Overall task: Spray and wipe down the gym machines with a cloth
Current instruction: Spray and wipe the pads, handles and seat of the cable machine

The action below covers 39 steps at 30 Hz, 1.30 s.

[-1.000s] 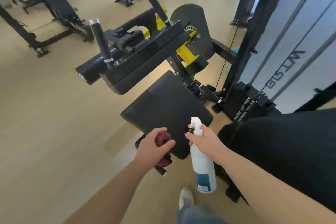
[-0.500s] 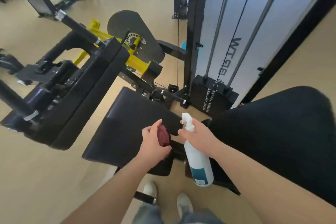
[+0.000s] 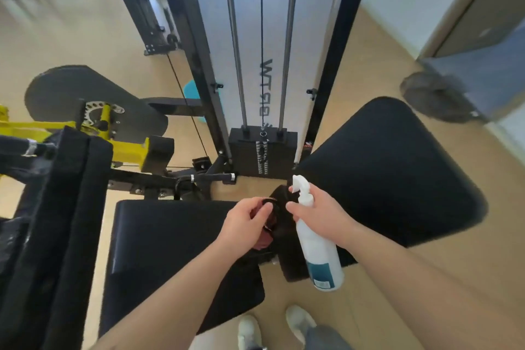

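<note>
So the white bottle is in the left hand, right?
No. The white bottle is in the right hand, which grips it just below the trigger. The head view shows it. The left hand holds a dark red cloth.

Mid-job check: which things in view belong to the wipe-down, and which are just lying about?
Job: dark red cloth in left hand; white plastic spray bottle in right hand; black padded seat; black padded backrest.
Lying about: blurred grey round object, far right; small teal round object.
</note>
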### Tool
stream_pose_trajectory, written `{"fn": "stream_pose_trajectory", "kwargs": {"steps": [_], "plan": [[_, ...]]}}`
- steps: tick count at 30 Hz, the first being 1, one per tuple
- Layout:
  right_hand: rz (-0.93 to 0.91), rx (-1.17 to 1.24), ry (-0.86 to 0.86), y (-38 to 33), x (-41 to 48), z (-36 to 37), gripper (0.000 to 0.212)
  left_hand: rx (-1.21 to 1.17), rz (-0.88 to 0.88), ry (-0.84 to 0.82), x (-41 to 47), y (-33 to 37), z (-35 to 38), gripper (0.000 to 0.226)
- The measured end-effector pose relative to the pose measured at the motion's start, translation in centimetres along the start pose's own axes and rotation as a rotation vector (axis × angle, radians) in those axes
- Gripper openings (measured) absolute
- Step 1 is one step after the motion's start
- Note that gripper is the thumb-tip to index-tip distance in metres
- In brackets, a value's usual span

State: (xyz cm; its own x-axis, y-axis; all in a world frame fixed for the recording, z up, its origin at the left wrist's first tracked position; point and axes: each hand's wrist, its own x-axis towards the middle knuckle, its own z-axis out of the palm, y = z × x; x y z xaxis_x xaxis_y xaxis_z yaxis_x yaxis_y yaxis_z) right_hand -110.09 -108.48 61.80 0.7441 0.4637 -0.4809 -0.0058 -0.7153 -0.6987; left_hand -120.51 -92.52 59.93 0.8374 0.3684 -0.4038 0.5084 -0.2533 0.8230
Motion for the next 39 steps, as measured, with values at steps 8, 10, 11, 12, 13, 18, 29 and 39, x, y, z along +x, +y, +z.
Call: {"fn": "stream_pose_trajectory", "kwargs": {"steps": [8,10,11,12,13,18,29,39], "plan": [[0.085,0.079,0.152,0.6,-3.5,0.9,0.035,0.144,0.118,-0.01,3.1,-0.9,0.1,0.028],[0.101,0.09,0.183,0.9,-4.1,0.7,0.035,0.114,0.158,-0.05,3.7,-0.5,0.1,0.027],[0.11,0.091,0.199,0.9,-4.4,0.6,0.034,0.096,0.172,-0.064,4.0,-0.4,0.1,0.026],[0.119,0.087,0.214,1.0,-4.5,0.5,0.032,0.062,0.172,-0.071,4.3,-0.1,0.2,0.025],[0.126,0.081,0.226,1.1,-4.7,0.3,0.031,0.022,0.162,-0.078,4.5,0.1,0.4,0.026],[0.14,0.086,0.278,1.4,-5.4,-1.2,0.031,-0.174,0.059,-0.139,5.5,2.3,1.4,0.042],[0.134,0.08,0.266,2.9,-6.0,-3.5,0.031,0.196,-0.007,-0.159,7.0,3.6,2.9,0.016],[0.107,0.083,0.276,3.7,-6.6,-4.8,0.027,-0.524,-0.342,-0.115,5.4,6.4,3.7,0.018]]}}
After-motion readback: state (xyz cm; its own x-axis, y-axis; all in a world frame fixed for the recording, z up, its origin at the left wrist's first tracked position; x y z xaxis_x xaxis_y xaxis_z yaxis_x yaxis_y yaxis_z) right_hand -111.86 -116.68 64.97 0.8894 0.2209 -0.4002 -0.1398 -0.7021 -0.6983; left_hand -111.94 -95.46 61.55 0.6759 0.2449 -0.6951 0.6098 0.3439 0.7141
